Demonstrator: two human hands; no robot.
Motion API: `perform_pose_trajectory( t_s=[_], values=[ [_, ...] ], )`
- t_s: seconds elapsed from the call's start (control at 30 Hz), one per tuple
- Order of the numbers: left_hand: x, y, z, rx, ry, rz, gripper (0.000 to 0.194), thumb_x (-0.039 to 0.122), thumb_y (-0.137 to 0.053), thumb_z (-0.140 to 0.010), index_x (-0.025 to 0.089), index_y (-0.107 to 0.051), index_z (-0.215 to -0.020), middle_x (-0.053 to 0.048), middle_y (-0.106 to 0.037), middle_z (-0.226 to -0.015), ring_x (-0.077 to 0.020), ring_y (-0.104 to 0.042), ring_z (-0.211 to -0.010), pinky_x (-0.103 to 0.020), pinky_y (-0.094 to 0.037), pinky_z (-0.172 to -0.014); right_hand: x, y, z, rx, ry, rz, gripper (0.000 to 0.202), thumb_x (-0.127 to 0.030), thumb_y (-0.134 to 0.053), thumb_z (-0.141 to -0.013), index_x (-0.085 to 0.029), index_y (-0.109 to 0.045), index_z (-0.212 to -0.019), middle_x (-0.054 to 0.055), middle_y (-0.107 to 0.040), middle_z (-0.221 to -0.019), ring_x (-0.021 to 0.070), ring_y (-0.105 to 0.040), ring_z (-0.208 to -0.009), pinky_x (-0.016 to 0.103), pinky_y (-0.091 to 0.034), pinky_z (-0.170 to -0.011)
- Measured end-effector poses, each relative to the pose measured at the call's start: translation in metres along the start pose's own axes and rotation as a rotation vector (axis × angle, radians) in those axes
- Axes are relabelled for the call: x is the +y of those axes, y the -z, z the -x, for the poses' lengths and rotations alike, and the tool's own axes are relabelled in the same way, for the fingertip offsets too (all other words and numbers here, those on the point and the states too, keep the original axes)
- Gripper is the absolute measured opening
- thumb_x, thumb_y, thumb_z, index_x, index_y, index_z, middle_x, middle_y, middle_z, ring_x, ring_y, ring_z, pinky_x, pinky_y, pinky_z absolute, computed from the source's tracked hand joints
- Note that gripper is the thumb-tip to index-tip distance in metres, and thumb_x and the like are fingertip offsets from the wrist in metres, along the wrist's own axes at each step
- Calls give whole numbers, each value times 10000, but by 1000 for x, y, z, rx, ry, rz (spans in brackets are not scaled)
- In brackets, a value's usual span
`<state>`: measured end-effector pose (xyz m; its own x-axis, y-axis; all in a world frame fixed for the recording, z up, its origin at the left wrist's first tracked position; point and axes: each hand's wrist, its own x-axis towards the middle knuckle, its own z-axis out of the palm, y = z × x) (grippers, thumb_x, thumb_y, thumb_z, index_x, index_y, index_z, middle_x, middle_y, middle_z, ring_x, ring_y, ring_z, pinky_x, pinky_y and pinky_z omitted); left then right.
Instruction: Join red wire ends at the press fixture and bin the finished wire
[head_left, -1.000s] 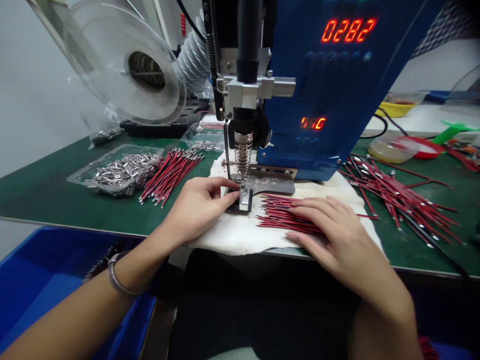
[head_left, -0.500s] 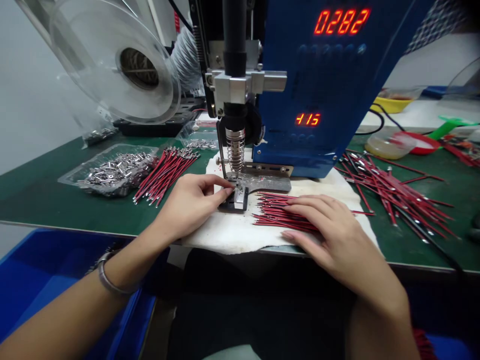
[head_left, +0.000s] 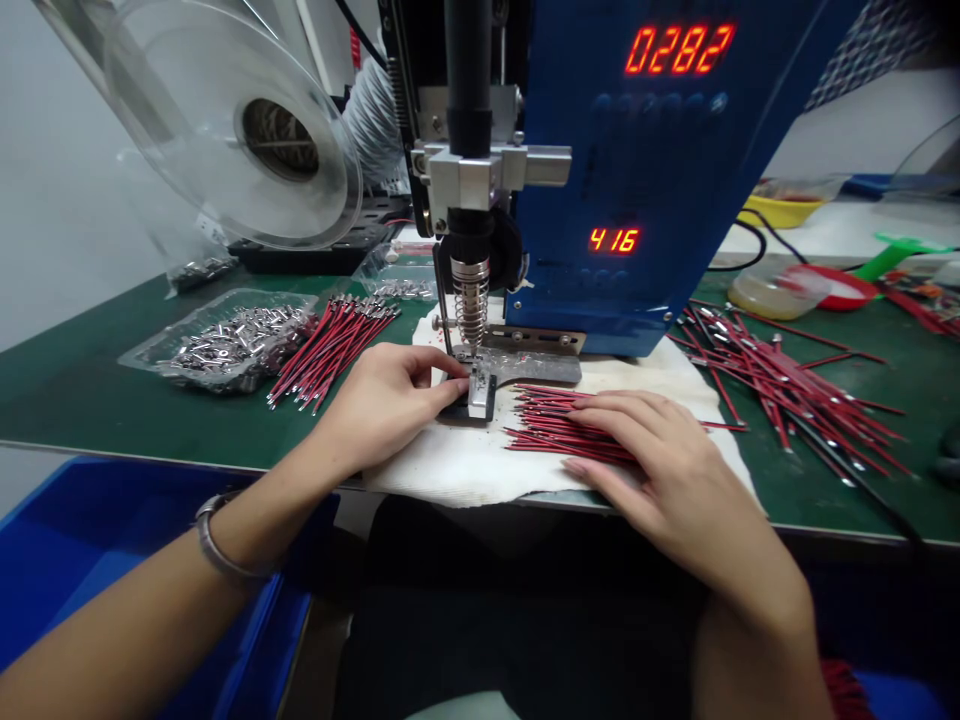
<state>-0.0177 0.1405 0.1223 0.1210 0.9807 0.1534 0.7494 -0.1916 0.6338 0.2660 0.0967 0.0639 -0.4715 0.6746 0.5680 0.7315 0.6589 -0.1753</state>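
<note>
My left hand has thumb and forefinger pinched together at the small metal fixture under the machine head. Whatever lies between those fingertips is too small to make out. Directly above the fixture is the spring-wrapped tip of the soldering machine. Red wires with bare metal ends lie side by side on a white cloth, right of the fixture. Over their right part rests my right hand, palm down with fingers stretched out, touching the wires. Its palm hides their far ends.
At left stand a clear tray of metal terminals and a bundle of red wires. The blue machine housing rises behind the cloth. More red wires spread at right, with a black cable. A blue bin sits below the table's edge.
Both hands stay in nearly the same place, and the wires lie as before. The lower red display now reads 416. The view has shifted very slightly.
</note>
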Motion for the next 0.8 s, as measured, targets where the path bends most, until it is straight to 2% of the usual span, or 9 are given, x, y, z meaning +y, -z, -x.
perform_pose_trajectory(
  t_s=[0.2, 0.47, 0.6, 0.7, 0.8],
  values=[
    [1, 2, -1, -20, -17, -21, 294, 406, -672, -825, 174, -835, -903, 10, -516, -559, -139, -401, -531, -300, -290, -538, -1, 0, 1, 7, -7, 2, 323, -402, -630, -1056, -201, -597, -1306, 78, -672, -1314, 260, -599, -1226, 465, -465, -1070],
    [0, 6, 2, 1, -12, -73, 322, 461, -659, -904, 199, -842, -948, -7, -645, -648, -161, -502, -609, -301, -338, -599, 0, 0, 2, -15, -21, 3, 329, -411, -625, -1058, -214, -596, -1319, 67, -663, -1332, 257, -589, -1246, 459, -457, -1080],
    [-9, 15, 14, 50, 15, -111, 342, 514, -666, -908, 220, -839, -921, 11, -601, -588, -152, -446, -552, -308, -313, -580, 1, 0, 3, -9, -5, 5, 332, -420, -620, -1059, -212, -588, -1316, 71, -662, -1334, 261, -588, -1242, 464, -456, -1077],
    [-20, 21, 24, 18, 15, -130, 382, 558, -652, -909, 227, -843, -926, 4, -628, -610, -157, -459, -549, -310, -303, -567, 1, -1, 3, -17, 5, 16, 332, -420, -607, -1066, -216, -580, -1326, 80, -658, -1341, 269, -585, -1249, 475, -451, -1080],
    [-30, 22, 32, 1, 26, -184, 417, 577, -633, -913, 221, -847, -943, 6, -579, -557, -165, -461, -530, -313, -302, -570, 1, -1, 2, -16, 10, 25, 336, -412, -593, -1072, -218, -567, -1345, 82, -655, -1350, 272, -585, -1255, 481, -455, -1076]
  ],
)
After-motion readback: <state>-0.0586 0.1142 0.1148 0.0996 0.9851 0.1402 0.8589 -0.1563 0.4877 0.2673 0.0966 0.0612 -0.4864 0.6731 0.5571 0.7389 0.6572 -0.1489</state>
